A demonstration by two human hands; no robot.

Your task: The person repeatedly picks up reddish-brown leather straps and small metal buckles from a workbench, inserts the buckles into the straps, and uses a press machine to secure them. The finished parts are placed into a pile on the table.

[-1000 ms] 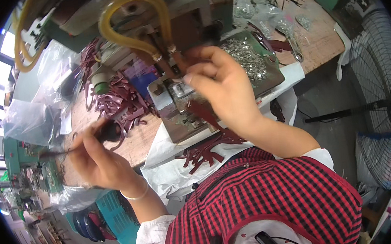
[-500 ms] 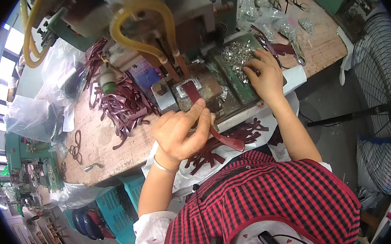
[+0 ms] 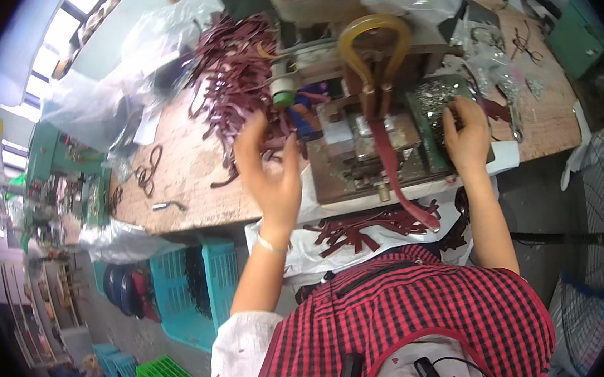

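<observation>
Head view: left hand [image 3: 270, 168] released, fingers spread, hovering over the maroon strap pile [image 3: 234, 72] on the bench [image 3: 186, 177], gripping nothing. Right hand [image 3: 466, 134] curled down into the tray of small metal parts [image 3: 438, 97]; can't tell if it's pinched one. One maroon strap [image 3: 394, 173] is loaded in the press fixture [image 3: 363, 147] under the yellow hose loop [image 3: 374, 46]. Long axis runs away from the person toward them, near end hanging off the bench edge. Judging by layout: strap seated, fitting not yet placed, big pile unprocessed, several straps [image 3: 363, 230] on the lap sheet.
</observation>
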